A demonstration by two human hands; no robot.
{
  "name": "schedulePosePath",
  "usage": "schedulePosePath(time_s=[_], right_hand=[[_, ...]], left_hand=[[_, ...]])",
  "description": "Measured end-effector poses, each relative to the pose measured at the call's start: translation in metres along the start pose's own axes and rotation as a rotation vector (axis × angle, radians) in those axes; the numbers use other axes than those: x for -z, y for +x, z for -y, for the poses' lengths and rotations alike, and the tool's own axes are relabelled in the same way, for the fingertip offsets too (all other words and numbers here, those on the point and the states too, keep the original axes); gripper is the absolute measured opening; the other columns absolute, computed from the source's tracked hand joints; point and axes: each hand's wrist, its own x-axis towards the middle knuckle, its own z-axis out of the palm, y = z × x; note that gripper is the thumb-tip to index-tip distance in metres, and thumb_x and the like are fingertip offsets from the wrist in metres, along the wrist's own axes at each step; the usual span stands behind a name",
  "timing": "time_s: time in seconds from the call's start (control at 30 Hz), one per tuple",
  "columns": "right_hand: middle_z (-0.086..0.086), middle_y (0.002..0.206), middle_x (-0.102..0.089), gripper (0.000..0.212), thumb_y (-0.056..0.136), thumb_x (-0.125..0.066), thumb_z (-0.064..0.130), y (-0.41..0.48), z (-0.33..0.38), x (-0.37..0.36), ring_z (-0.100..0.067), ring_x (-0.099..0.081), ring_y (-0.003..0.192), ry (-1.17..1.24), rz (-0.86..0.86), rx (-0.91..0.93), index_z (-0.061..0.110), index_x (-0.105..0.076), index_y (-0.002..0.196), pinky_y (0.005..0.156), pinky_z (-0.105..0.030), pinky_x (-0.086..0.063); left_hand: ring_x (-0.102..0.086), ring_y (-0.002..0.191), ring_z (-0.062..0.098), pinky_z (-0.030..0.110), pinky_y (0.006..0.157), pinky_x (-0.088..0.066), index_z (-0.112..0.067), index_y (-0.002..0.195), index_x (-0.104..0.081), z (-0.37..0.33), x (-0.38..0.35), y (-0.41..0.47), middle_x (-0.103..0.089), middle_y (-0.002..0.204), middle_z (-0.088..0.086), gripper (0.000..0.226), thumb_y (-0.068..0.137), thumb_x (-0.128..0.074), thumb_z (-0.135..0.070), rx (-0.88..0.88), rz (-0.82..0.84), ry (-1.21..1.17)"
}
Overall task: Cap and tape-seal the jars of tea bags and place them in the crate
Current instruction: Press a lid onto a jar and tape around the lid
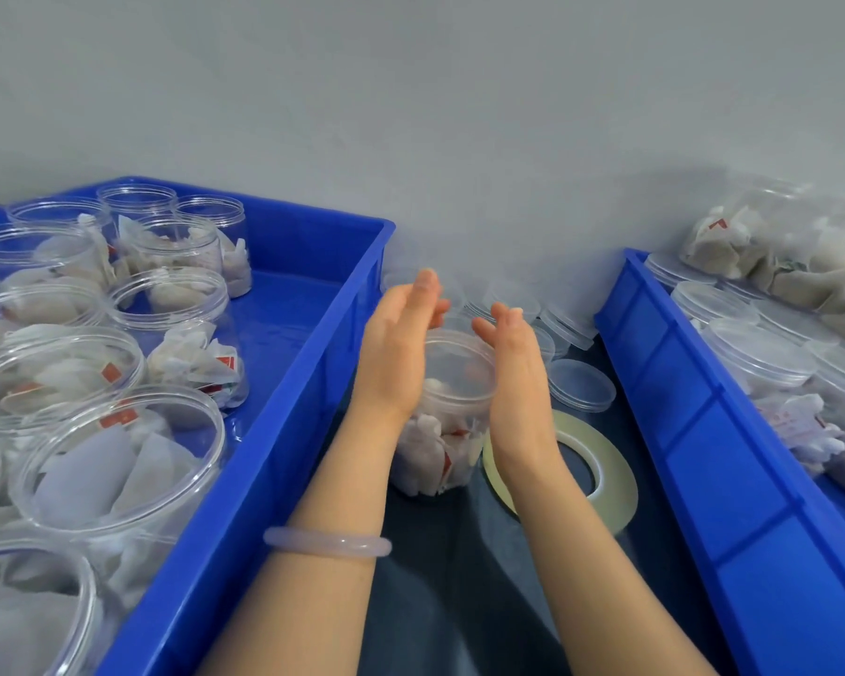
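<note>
Your left hand (396,353) and right hand (518,378) sandwich the lid (457,363) — fingers straight, probably to spin it tight. Tape (615,480) sits alongside.

L hand (395,356) & R hand (519,383) flat, palms facing

The light is soft, even and a little cool, and it makes no hard shadows. Only a weak grey shadow lies on the pale grey wall (654,202) behind and to the right of the fingers (428,287). Small white highlights sit on the rims of the clear round plastic jars (118,451) left of the fingers. The fingertips look slightly blurred. The straight wall of the blue plastic crate (284,431) beside them bends towards the picture's edge.
</note>
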Motion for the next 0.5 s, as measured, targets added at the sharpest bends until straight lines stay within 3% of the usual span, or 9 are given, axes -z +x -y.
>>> schedulePosePath(time_s=[0.07, 0.17, 0.27, 0.5], right_hand=[[0.009, 0.139, -0.050, 0.078, 0.074, -0.036, 0.080, 0.000, 0.000, 0.004, 0.002, -0.045, 0.125, 0.056, 0.009, -0.017, 0.031, -0.042, 0.136, 0.095, -0.012, -0.033], [0.004, 0.144, -0.046, 0.102, 0.055, -0.038, 0.080, 0.002, 0.003, 0.011, -0.003, -0.043, 0.130, 0.155, 0.096, -0.070, 0.031, -0.036, 0.144, 0.110, -0.029, -0.031], [0.001, 0.147, -0.043, 0.102, 0.057, -0.036, 0.079, 0.004, 0.008, 0.014, -0.007, -0.045, 0.130, 0.175, 0.182, -0.094, 0.032, -0.032, 0.147, 0.114, -0.037, -0.031], [-0.003, 0.143, -0.049, 0.083, 0.075, -0.032, 0.079, 0.003, 0.007, 0.020, -0.011, -0.048, 0.129, 0.207, 0.232, -0.051, 0.028, -0.041, 0.140, 0.110, -0.037, -0.037]], left_hand=[[-0.066, 0.091, 0.005, 0.028, 0.089, -0.048, -0.024, 0.095, -0.064, 0.003, 0.000, -0.002, -0.074, 0.084, -0.002, 0.044, 0.084, -0.040, -0.059, 0.001, 0.080, -0.010], [-0.068, 0.079, 0.006, 0.027, 0.082, -0.046, -0.017, 0.095, -0.064, 0.004, 0.003, -0.002, -0.071, 0.067, 0.001, 0.041, 0.089, -0.043, -0.052, -0.019, 0.059, -0.080], [-0.070, 0.079, 0.013, 0.029, 0.082, -0.048, -0.014, 0.091, -0.064, 0.003, 0.005, -0.002, -0.068, 0.063, 0.003, 0.041, 0.082, -0.048, -0.050, 0.018, 0.119, -0.150], [-0.067, 0.076, 0.020, 0.033, 0.078, -0.050, -0.014, 0.080, -0.068, 0.000, 0.009, -0.001, -0.068, 0.069, 0.007, 0.036, 0.081, -0.051, -0.046, 0.110, 0.281, -0.202]])
